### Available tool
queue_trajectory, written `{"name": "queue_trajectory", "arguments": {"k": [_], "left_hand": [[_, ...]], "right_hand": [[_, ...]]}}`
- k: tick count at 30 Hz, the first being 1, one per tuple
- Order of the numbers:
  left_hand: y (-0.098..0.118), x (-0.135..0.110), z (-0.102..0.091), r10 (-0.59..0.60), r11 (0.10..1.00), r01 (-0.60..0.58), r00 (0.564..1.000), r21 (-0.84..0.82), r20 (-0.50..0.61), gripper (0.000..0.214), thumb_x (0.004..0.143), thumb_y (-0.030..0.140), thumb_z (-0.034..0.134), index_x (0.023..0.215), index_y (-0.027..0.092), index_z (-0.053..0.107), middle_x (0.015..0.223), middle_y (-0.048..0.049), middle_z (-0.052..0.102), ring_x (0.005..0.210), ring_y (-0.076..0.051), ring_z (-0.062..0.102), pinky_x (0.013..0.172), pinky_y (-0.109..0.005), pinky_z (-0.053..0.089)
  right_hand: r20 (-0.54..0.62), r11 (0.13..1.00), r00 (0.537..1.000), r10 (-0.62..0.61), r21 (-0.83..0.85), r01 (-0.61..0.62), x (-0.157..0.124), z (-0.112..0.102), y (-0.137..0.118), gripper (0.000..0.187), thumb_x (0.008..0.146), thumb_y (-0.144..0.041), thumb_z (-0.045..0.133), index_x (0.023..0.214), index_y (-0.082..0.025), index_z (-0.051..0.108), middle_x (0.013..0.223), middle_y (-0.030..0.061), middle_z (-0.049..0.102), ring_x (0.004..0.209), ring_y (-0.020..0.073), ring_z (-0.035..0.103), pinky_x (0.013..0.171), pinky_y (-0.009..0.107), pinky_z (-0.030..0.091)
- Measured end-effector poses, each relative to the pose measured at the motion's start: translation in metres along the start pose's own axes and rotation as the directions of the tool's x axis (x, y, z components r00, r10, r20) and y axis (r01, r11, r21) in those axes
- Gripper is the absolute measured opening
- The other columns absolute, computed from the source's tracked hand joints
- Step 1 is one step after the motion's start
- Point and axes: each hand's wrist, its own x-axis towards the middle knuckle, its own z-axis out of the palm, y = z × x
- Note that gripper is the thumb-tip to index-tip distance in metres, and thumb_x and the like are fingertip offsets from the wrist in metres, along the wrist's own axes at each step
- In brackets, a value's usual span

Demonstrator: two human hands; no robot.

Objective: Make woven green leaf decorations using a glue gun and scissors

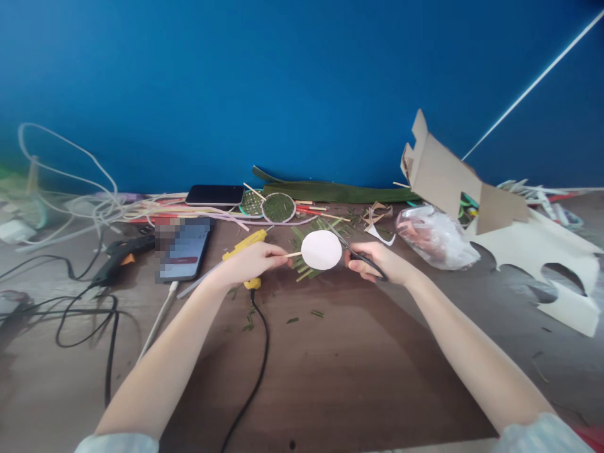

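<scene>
Holding the paper disc (321, 250) above the table (330, 377) by its stick (293, 254), pinched in the left hand (250, 261), with scissors (352, 250) gripped in the right hand (377, 261). Probably best to turn the disc slowly into the blades, snipping short.

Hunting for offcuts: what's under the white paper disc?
Green leaf strips poke out beneath the white disc, which the left hand holds by a stick. The disc hides the rest.

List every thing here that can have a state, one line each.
Left hand: pinching the stick of the white disc.
Right hand: gripping the scissors.
White disc: held above the table.
Scissors: blades at the disc's edge.
Near phone: screen lit.
Far phone: screen dark.
Yellow glue gun: lying down, corded.
</scene>
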Motion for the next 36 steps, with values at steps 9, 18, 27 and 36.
{"name": "queue_trajectory", "arguments": {"k": [9,18,27,36], "left_hand": [[0.0032,-0.0003,0.0008,0.004,1.000,-0.004,1.000,0.008,0.019,0.039,0.081,0.045,0.042,0.089,0.016,0.067,0.080,-0.0018,0.064,0.071,-0.014,0.050,0.063,-0.024,0.034],[0.0031,-0.0007,-0.0002,0.011,1.000,-0.011,1.000,0.022,0.010,0.038,0.081,0.044,0.042,0.087,0.017,0.068,0.077,-0.0005,0.063,0.068,-0.013,0.048,0.061,-0.024,0.033],[0.0013,0.0008,0.0008,0.009,1.000,-0.009,1.000,0.014,0.009,0.036,0.081,0.043,0.043,0.086,0.017,0.067,0.076,-0.0008,0.063,0.067,-0.013,0.049,0.061,-0.024,0.033],[0.0012,0.0003,0.0000,0.004,0.999,-0.004,1.000,0.032,0.012,0.037,0.081,0.044,0.042,0.086,0.018,0.068,0.070,0.0019,0.059,0.064,-0.011,0.047,0.059,-0.024,0.032]], "right_hand": [[-0.010,1.000,1.000,-0.014,-0.027,0.014,-0.0009,0.0002,0.0005,0.041,0.074,-0.055,0.058,0.074,-0.016,0.048,0.055,-0.0062,0.040,0.038,0.0040,0.036,0.040,0.020,0.028],[0.000,0.999,1.000,0.021,0.027,-0.021,0.0000,-0.0001,0.0034,0.040,0.071,-0.054,0.063,0.073,-0.017,0.048,0.054,-0.0065,0.040,0.038,0.0038,0.035,0.038,0.020,0.025],[-0.009,0.998,0.998,0.057,0.040,-0.057,0.0006,-0.0018,0.0059,0.036,0.071,-0.048,0.066,0.072,-0.017,0.048,0.056,-0.0068,0.039,0.036,0.0026,0.034,0.036,0.019,0.023],[-0.017,0.998,0.998,0.058,-0.008,-0.058,0.0001,-0.0032,0.0078,0.034,0.072,-0.046,0.065,0.071,-0.017,0.047,0.056,-0.0071,0.039,0.036,0.0029,0.036,0.035,0.019,0.022]]}}
